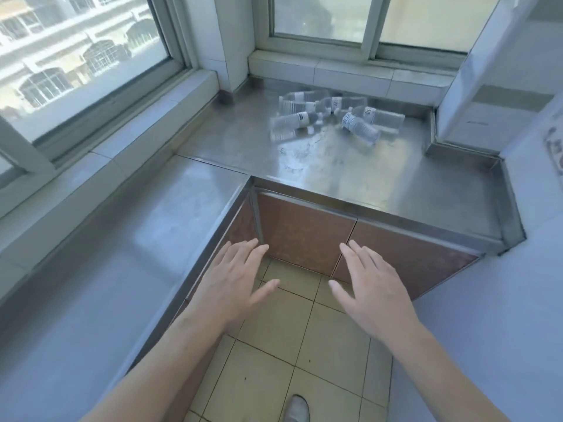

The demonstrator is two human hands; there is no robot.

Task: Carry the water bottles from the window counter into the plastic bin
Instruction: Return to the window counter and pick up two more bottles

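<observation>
The water bottles [332, 117] lie on their sides in a messy pile on the shiny window counter [350, 178], near the back by the window. The left hand [234, 284] and right hand [374, 287] are both flat and wide open, holding nothing, low in front of the counter. I cannot see the bin. I think it is best to reach far over and take the nearest bottle by its middle, since round bottles roll

Bright daylight from the windows [82, 56] glares off the steel counter [350, 178]; wide-angle bending, slight motion blur throughout.
</observation>
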